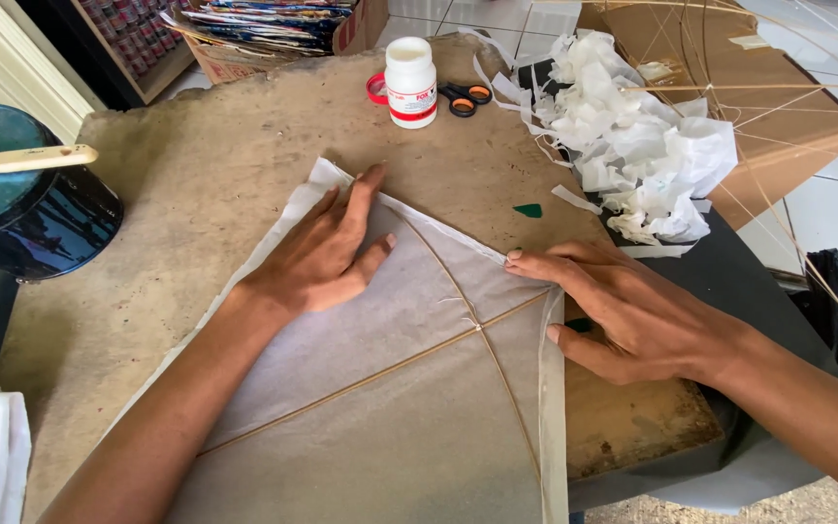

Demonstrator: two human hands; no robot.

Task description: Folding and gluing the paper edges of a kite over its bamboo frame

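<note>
A kite of thin white paper (409, 388) with a crossed frame of bamboo sticks (482, 330) lies flat on a worn brown board (177, 204). My left hand (327, 254) rests palm down on the paper near its upper corner, fingers spread. My right hand (632, 306) presses with its fingertips along the folded paper edge at the kite's right corner. Neither hand holds anything.
A white glue bottle (410, 82), a red tape roll (377, 89) and orange-handled scissors (465, 97) stand at the board's far edge. A heap of white paper scraps (637, 146) lies to the right, beside a cardboard box (778, 116). A dark round tin (26, 209) sits left.
</note>
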